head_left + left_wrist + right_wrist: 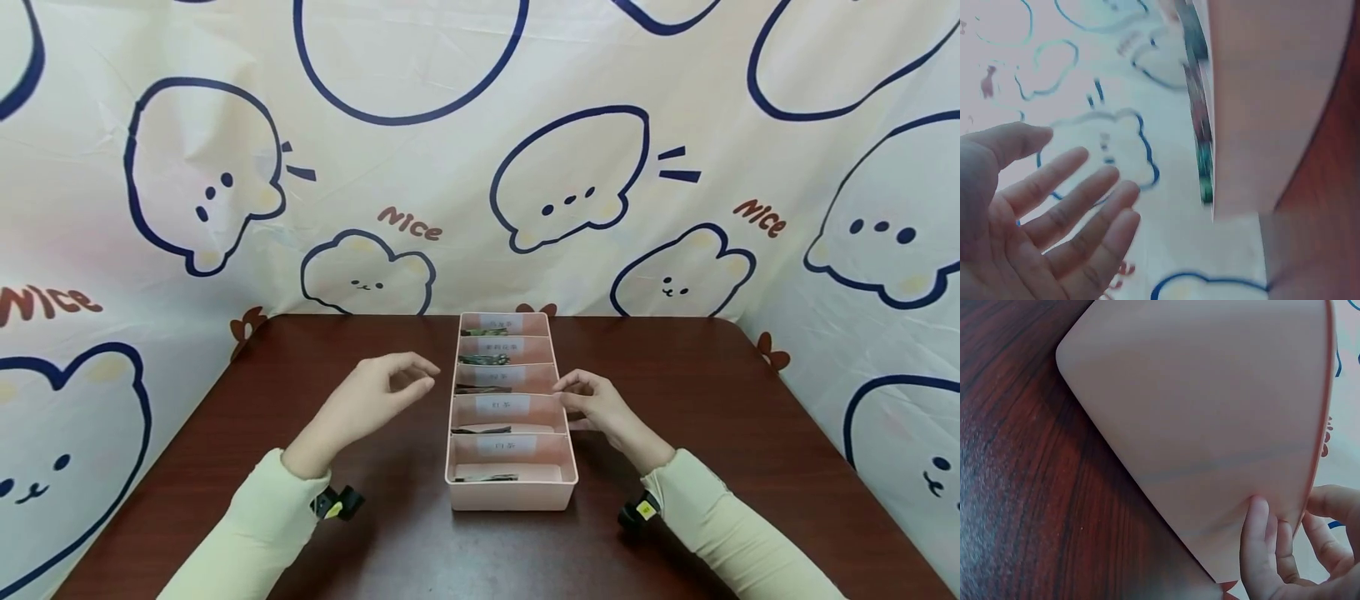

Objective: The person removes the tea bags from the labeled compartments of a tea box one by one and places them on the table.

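Note:
A long pale pink divided box (512, 497) stands on the table, its compartments running away from me in a row. Each compartment has a label with printed characters on its back wall. Flat sachets (483, 360) stand along the left side in the compartments, some greenish, some dark. My right hand (603, 408) grips the box's right wall near the middle; in the right wrist view, fingers (1329, 503) reach over the rim while others touch the outer wall. My left hand (375, 392) hovers left of the box, apart from it, fingers loosely bent and holding nothing.
The dark brown wooden table (360, 533) carries the box at its middle. A pale cloth backdrop (465, 167) with blue cartoon outlines hangs behind and on both sides. Small black cameras (339, 502) are strapped at both wrists.

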Available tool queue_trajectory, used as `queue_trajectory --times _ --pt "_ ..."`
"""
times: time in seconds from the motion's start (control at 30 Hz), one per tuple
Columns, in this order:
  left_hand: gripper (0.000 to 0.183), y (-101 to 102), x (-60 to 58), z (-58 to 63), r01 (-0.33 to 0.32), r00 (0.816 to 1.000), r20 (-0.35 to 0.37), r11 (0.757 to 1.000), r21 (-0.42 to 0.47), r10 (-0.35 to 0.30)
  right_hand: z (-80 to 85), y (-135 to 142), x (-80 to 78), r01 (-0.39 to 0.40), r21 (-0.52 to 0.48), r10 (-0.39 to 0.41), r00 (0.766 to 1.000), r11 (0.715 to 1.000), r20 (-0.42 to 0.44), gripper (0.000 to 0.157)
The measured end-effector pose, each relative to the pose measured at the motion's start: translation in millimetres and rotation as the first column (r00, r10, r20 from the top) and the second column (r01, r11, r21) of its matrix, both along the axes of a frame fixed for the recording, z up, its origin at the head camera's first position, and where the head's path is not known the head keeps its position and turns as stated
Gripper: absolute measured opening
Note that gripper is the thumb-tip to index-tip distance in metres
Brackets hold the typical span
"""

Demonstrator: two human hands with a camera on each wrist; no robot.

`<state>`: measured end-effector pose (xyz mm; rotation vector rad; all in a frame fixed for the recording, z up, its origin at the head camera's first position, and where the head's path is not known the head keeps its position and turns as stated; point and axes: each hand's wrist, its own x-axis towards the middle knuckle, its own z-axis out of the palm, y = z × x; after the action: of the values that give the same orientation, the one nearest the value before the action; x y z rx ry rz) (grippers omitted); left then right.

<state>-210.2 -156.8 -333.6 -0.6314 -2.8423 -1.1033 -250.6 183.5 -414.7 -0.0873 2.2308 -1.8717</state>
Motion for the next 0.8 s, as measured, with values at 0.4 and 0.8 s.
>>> queue_trajectory --times 0.4,0.8 --pt "0.020 16.8 34.6 -41.3 0.202 0.957 0.151 0.942 0.267 -0.248 -1.0 -0.1 0.2 -0.001 -0.011 0.001 1.000 1.000 -0.002 0.025" --pt "0.015 17.8 41.3 -67.6 0.252 0.938 0.165 0.927 0.276 -0.304 -1.1 0.5 -0.5 -0.005 -0.018 0.005 1.000 1.000 -0.005 0.020"
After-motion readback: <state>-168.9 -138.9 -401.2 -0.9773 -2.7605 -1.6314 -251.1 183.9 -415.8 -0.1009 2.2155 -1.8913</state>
